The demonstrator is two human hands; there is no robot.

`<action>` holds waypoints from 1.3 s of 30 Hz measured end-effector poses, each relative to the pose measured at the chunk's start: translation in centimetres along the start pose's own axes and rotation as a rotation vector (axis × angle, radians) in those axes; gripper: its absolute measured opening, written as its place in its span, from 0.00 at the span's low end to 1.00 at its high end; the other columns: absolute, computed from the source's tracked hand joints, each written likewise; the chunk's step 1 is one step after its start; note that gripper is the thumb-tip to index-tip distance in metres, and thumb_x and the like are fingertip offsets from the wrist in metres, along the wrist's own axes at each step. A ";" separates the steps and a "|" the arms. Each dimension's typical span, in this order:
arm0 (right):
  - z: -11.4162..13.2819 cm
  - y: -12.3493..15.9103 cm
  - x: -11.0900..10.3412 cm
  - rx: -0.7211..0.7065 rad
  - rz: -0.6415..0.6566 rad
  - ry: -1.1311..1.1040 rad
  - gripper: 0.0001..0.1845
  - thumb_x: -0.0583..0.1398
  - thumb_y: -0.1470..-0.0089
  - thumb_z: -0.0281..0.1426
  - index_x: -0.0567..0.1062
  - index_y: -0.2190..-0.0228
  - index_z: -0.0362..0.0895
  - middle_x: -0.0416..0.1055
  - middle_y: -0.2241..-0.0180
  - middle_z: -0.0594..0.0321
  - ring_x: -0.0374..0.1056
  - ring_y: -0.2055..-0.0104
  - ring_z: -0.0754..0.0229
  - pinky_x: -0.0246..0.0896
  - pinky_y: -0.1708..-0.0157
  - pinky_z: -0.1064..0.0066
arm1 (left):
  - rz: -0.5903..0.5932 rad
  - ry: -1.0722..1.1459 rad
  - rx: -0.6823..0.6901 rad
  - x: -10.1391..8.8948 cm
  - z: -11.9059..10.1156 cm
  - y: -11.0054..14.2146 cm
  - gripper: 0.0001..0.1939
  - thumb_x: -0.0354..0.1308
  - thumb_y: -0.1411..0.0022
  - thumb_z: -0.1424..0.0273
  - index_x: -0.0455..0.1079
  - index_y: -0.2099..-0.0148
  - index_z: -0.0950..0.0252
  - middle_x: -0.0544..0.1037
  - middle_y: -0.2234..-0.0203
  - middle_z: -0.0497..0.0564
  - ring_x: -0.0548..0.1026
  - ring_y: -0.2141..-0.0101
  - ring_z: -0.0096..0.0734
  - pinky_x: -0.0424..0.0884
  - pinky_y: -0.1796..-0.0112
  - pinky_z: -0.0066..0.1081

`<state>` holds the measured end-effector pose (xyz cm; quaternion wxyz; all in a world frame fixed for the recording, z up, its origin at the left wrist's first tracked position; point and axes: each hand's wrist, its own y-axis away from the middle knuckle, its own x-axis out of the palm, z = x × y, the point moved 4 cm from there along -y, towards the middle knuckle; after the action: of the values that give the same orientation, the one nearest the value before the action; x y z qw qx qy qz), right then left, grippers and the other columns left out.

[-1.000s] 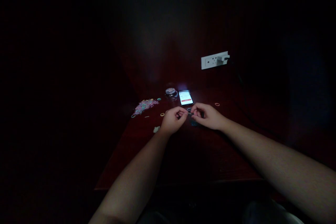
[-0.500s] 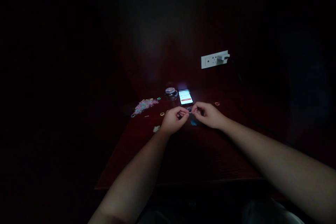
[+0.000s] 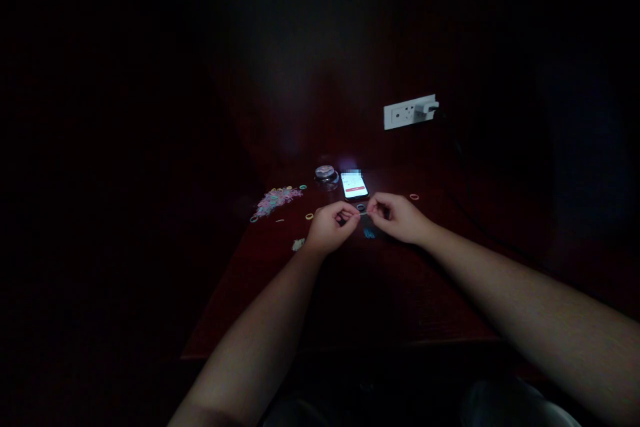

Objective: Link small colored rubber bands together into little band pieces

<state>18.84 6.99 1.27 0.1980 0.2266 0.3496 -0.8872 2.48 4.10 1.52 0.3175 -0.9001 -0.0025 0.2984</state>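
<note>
My left hand and my right hand meet over the middle of the table, each with thumb and fingers pinched together. Between their fingertips runs a short pale elastic band, gripped at both ends. Just behind it lies a dark ring-shaped band. A small bunch of blue elastic bands rests below the fingertips. Beside my left wrist sits a bunch of whitish elastic bands, and a single yellow band lies left of that hand.
A heap of multicoloured bands covers the table's left side. A lidded clear jar and a lit phone stand behind my hands. One pinkish band lies to the right. A wall socket holds a plug. The room is very dark.
The pale band between my fingertips shows a little longer, as my right fingertips have shifted slightly right. Everything on the table keeps its place.
</note>
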 end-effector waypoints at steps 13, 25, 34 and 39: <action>0.1 -0.1 0.0 0.024 0.004 0.036 0.03 0.58 0.52 0.27 0.71 0.73 0.41 0.68 0.76 0.63 0.61 0.76 0.65 0.57 0.76 0.73 | -0.030 -0.020 0.007 0.0 -0.3 0.0 0.03 0.59 0.46 0.72 0.73 0.68 0.67 0.77 0.75 0.49 0.72 0.74 0.24 0.68 0.71 0.25; 0.2 0.0 0.0 0.017 0.017 0.048 0.02 0.57 0.52 0.26 0.70 0.74 0.41 0.66 0.77 0.64 0.60 0.76 0.65 0.56 0.76 0.73 | -0.012 -0.028 0.021 0.0 -0.1 0.0 0.04 0.58 0.45 0.72 0.73 0.69 0.67 0.77 0.75 0.49 0.71 0.74 0.24 0.67 0.71 0.24; 0.7 0.2 0.4 0.010 0.070 -0.038 0.10 0.59 0.51 0.30 0.69 0.63 0.41 0.66 0.73 0.64 0.60 0.76 0.67 0.54 0.79 0.76 | 0.013 -0.011 0.007 0.2 0.1 0.0 0.05 0.58 0.45 0.71 0.73 0.68 0.67 0.77 0.74 0.49 0.72 0.73 0.24 0.67 0.70 0.24; 0.6 0.0 0.3 0.020 0.037 -0.029 0.05 0.57 0.49 0.30 0.71 0.69 0.41 0.65 0.76 0.64 0.60 0.75 0.66 0.56 0.76 0.75 | 0.023 -0.015 0.009 0.2 0.0 0.0 0.05 0.58 0.44 0.71 0.73 0.68 0.67 0.77 0.75 0.49 0.72 0.74 0.24 0.67 0.71 0.24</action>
<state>18.42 6.45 1.50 0.2171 0.2223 0.3335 -0.8901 2.67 4.09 1.41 0.3178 -0.8965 0.0070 0.3087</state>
